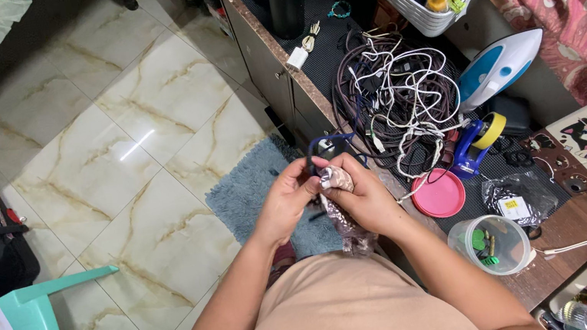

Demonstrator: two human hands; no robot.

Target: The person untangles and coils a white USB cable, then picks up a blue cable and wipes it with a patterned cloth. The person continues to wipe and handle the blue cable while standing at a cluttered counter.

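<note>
Head view | left hand [285,201] and right hand [363,197] pinched a crumpled plastic bag [337,182] beside the desk [562,225] | tangled cables [396,99] lay unsorted on it.

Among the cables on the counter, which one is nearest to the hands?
The dark blue cable, looping just above the hands; the white and brown cables lie tangled farther back.

Item: crumpled clear plastic bag [337,182] — pinched at the top, tail hanging down
Place: held before the counter edge
</note>
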